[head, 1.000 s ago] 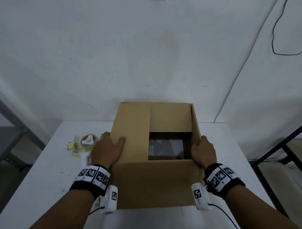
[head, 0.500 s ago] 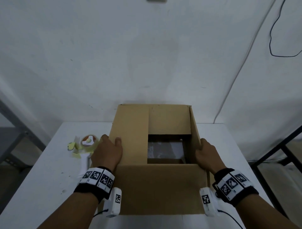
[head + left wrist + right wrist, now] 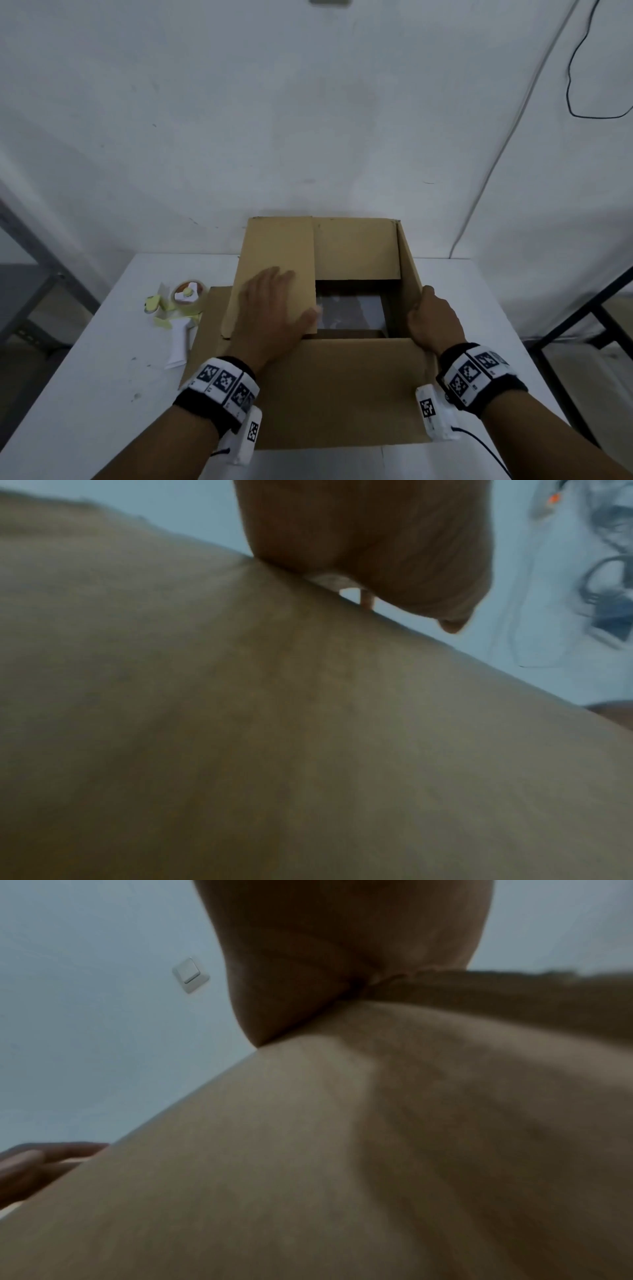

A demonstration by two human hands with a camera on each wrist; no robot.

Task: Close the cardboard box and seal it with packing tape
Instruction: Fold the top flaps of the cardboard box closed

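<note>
Folding side flaps of brown cardboard box (image 3: pixel 342 394), centred on white table (image 3: pixel 102 359), not yet closed.
Left hand (image 3: pixel 274 318) flat on left flap (image 3: pixel 277 253), fingers straight and spread, pressing down. Right hand (image 3: pixel 433 322) at 3 o'clock, fingers curled round upright right flap (image 3: pixel 409 274). Best to swing right flap inward until edges meet at centre seam, keeping left flap pinned level. Tape dispenser, white handle, yellow-green body (image 3: pixel 180 315), waiting at 9 o'clock beside box.

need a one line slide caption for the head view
Left hand presses the left flap flat over the open cardboard box while the right hand grips the upright right flap; tape dispenser waits beside it.
</note>
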